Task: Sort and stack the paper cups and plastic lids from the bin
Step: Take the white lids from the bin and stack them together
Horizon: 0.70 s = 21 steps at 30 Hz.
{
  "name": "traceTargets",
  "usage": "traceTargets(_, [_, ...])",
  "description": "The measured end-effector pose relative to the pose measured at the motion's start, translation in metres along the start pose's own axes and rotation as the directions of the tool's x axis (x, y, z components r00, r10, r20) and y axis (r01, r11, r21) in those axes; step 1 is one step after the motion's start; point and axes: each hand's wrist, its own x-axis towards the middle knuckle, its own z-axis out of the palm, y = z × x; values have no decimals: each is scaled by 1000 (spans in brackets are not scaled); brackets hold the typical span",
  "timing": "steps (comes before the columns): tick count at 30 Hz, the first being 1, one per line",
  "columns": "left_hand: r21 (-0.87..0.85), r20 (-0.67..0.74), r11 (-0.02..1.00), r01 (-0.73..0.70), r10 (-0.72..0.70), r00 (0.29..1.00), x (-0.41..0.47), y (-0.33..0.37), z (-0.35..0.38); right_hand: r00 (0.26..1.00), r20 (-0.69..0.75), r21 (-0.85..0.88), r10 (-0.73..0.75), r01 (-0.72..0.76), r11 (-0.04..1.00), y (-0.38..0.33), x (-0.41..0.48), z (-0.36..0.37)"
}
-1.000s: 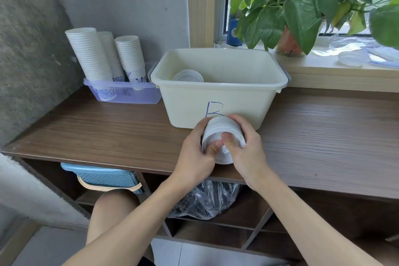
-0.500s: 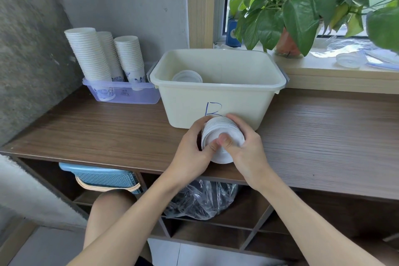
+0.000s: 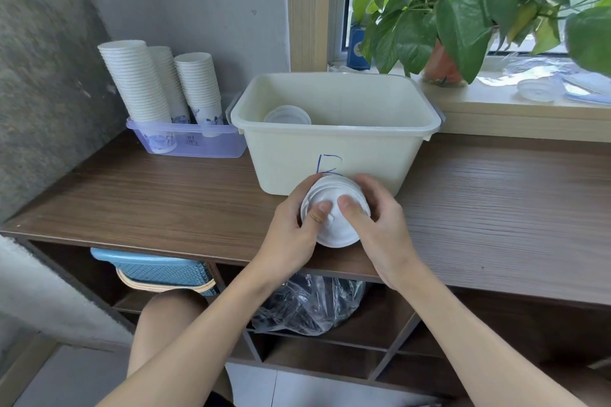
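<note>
I note a probable office pantry corner: wooden counter (image 3: 148,201), stacked paper cups (image 3: 139,82), potted plant (image 3: 463,3) on the windowsill (image 3: 496,109).

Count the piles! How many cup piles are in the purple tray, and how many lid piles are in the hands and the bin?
Paper cup stacks in the purple tray: 3
Plastic lid stacks: 2, the held lid stack gripped by left hand and right hand, the binned lid stack in the cream bin
Total: 5
</note>
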Motion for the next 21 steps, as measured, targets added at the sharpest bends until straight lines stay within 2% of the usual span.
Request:
traceTargets(6, [6,-64,1000,5,-5,998,2,-1,9,998,1,-62,-68,68,996,2,-2,3])
traceTargets(10, [9,-95,1000,1,0,996,2,-2,11,998,-22,-61,-57,55,997,4,-1,5])
traceTargets(15, [4,-64,1000,13,-13,998,2,1,9,998,-47,-21,-42,41,999,3,0,3])
traceTargets(18, [62,-3,997,47,-47,999,0,-1,8,994,-103,28,-25,28,999,4,0,2])
traceTargets(21, [88,-11,995,55,-54,998,-2,-1,7,993,-118,64,-9,16,998,4,0,0])
